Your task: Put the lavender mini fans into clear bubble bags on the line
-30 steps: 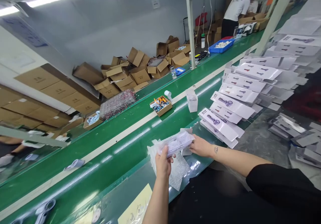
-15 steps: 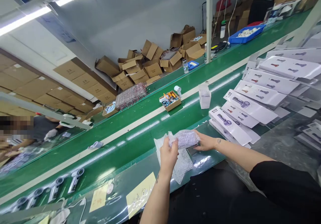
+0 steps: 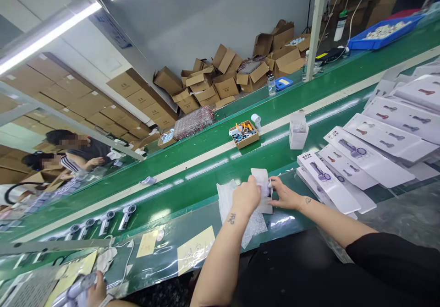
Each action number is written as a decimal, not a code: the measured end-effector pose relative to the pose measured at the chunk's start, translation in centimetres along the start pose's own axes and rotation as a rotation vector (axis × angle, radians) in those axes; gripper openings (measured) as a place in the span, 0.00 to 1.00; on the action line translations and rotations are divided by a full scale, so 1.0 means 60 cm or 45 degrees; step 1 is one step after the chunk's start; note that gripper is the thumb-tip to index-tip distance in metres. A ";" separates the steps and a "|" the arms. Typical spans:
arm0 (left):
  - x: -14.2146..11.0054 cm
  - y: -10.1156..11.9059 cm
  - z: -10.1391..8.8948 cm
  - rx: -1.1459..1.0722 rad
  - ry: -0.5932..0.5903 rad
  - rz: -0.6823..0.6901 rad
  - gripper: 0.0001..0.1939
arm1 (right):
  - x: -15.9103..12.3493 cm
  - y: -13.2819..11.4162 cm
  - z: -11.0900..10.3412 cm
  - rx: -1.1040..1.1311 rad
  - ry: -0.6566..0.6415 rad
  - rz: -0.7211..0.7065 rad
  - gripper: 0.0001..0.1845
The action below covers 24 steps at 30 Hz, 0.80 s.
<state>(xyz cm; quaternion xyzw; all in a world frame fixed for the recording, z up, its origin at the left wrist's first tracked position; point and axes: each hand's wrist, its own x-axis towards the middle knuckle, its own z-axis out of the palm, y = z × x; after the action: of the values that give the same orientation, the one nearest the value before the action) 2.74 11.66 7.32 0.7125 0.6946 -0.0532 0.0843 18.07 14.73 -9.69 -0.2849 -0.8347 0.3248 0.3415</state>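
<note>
Just below frame centre, white box: between both hands, flap raised.
Right hand: fingers gripping the white box's right side.
Left hand: fingers curled at its left; whether they grip anything is hidden.
Bubble wrap: on the table, beneath the hands.
Printed cartons: overlapping, right of frame.
Parts carton: just above centre.

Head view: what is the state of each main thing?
Held white box, flap up
Bubble wrap, spread out
Printed packages, flat, overlapping
Farther white box, upright
Small carton, open, filled
Blue tray, holding white parts
Cardboard heap, mostly open
Dark-lidded bottle, closed, upright
Ceiling lamp, lit
</note>
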 end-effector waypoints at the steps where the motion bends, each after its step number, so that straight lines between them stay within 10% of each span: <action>1: 0.009 -0.001 0.000 0.007 -0.038 -0.028 0.14 | -0.003 0.000 0.002 0.009 -0.026 -0.001 0.30; 16: -0.061 -0.008 0.126 -0.032 0.111 0.268 0.14 | 0.001 -0.030 -0.020 0.209 -0.137 0.120 0.33; 21: -0.076 -0.032 0.131 -0.520 0.384 0.043 0.12 | 0.089 -0.004 -0.090 0.088 -0.060 0.319 0.31; 24: -0.094 -0.045 0.154 -0.931 0.284 -0.119 0.11 | 0.173 0.055 -0.137 -0.004 0.076 0.443 0.28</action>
<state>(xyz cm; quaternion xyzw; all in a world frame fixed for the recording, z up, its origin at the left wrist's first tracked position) 0.25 4.40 -0.78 0.6044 0.7043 0.2721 0.2542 18.85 26.89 -3.58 -0.4350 -0.7628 0.3693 0.3042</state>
